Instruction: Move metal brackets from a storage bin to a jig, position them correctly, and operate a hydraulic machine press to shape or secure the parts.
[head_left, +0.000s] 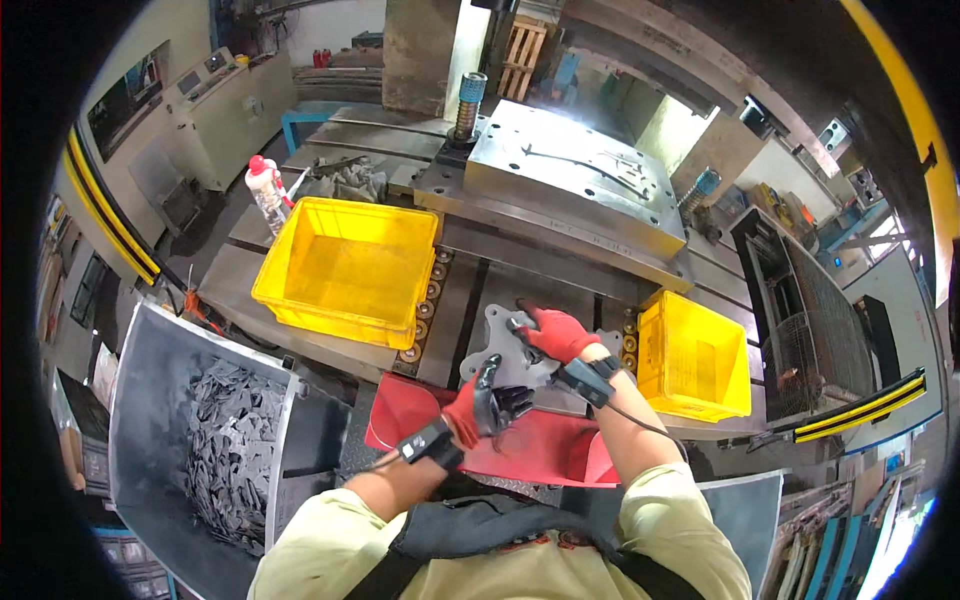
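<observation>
A flat grey metal plate (497,343) with a lobed outline and holes lies at the front of the press bed, partly covered by my hands. My right hand (560,335), in a red glove with dark fingertips, reaches over the plate's far right part, fingers bent onto it; their undersides are hidden. Close to the plate's near edge, my left hand (482,408) is open, thumb up and dark gloved fingers pointing right, holding nothing. Beneath the hands, a red tray (520,452) sits along the bed's front edge.
Yellow bins stand on the bed to the left (345,270) and right (693,358). Behind rises a steel die block (575,175) with spring posts. A grey scrap bin (150,400) full of metal offcuts is at lower left. A red-capped bottle (267,193) stands beyond the left bin.
</observation>
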